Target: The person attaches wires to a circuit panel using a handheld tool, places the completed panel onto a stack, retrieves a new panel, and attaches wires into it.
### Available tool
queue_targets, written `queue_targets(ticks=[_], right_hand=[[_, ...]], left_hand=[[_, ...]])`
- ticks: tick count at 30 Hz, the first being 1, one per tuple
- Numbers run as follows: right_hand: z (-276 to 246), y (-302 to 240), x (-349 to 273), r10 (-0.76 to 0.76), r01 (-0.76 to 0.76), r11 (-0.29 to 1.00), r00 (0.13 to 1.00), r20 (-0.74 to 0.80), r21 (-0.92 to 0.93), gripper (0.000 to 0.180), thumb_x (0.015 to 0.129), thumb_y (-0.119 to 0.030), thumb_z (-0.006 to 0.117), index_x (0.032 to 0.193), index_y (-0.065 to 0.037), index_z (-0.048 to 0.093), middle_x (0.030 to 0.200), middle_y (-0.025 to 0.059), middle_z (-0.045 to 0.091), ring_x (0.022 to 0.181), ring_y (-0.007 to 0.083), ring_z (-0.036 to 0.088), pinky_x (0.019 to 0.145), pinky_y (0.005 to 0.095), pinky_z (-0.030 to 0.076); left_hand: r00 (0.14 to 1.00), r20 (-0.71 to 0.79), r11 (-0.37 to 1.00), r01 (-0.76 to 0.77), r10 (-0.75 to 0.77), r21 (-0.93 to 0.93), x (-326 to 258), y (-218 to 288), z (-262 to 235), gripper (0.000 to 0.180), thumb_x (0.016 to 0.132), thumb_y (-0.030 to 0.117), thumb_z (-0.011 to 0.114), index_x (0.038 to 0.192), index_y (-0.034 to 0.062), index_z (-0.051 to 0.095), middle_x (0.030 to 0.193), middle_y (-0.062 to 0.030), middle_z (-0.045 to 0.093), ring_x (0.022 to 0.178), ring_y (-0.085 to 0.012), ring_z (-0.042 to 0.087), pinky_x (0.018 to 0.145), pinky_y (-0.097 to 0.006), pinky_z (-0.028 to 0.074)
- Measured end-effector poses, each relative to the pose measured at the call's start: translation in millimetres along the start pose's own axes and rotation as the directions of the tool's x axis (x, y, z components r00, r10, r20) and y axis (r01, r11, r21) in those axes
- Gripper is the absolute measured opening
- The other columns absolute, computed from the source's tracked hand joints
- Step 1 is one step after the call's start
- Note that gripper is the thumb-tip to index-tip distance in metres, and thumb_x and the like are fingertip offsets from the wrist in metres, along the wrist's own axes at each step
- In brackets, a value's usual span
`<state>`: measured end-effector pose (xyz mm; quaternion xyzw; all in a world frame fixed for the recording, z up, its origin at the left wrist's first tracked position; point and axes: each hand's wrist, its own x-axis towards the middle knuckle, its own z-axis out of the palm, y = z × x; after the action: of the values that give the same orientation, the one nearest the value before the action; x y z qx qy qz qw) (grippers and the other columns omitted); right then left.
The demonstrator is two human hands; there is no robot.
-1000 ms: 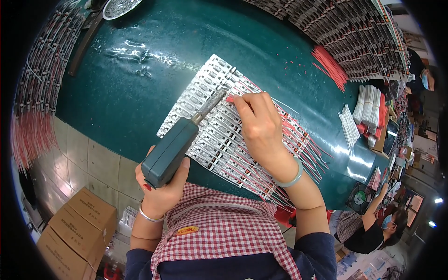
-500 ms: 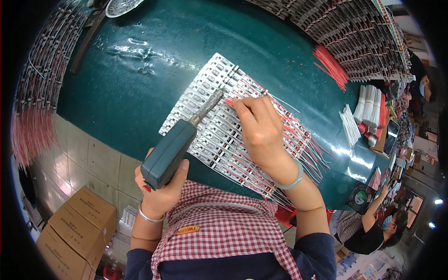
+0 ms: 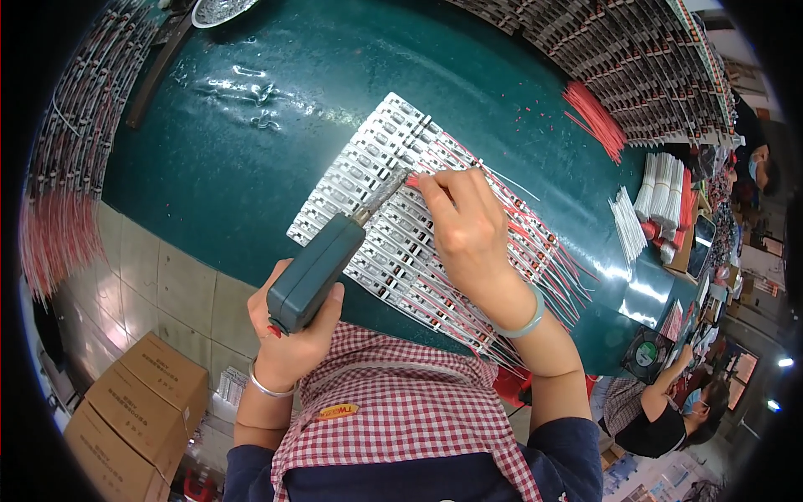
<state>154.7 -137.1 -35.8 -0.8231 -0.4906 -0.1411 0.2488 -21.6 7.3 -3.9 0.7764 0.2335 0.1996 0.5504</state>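
Note:
My left hand (image 3: 288,335) grips a dark green soldering tool (image 3: 322,266) whose metal tip reaches onto a row of white light strips (image 3: 368,176) laid side by side on the dark green table (image 3: 251,142). My right hand (image 3: 468,230) rests on the strips and pinches a thin red wire (image 3: 414,180) right at the tool's tip. Red and white wires (image 3: 552,259) run off the strips to the right.
A loose bundle of red wires (image 3: 595,117) and stacks of white strips (image 3: 661,188) lie at the right. Racks of finished strips (image 3: 602,58) line the far edge and the left side (image 3: 71,142). Cardboard boxes (image 3: 125,410) stand on the floor. Another person (image 3: 669,402) sits at lower right.
My right hand and the tool tip have shifted slightly along the strips; little else has moved.

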Motion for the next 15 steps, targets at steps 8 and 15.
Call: queue_targets(ticks=[8,15], right_hand=[[-1,-1,-1,0.020,-0.020,1.000,1.000,0.017,0.004,0.030,0.069,0.007,0.065,0.099,0.003,0.066,0.089,0.0116,0.061,0.078,0.0261,0.059,0.064,0.0358,0.050],[2,2,-3,-0.019,0.019,1.000,1.000,0.007,-0.017,0.026,0.071,0.001,0.066,0.097,0.006,0.065,0.089,0.0118,0.057,0.080,0.0253,0.056,0.064,0.0339,0.049]], left_hand=[[1.000,-0.008,0.999,-0.019,0.020,0.043,-5,-3,-1,0.018,0.074,-0.003,0.073,0.092,-0.0034,0.068,0.080,-0.0076,0.064,0.064,-0.0142,0.060,0.058,-0.025,0.048],[0.994,-0.055,0.996,0.091,-0.089,0.019,-16,-11,-7,0.022,0.073,0.000,0.075,0.094,-0.0019,0.070,0.081,-0.0096,0.066,0.063,-0.0169,0.062,0.058,-0.026,0.050]])
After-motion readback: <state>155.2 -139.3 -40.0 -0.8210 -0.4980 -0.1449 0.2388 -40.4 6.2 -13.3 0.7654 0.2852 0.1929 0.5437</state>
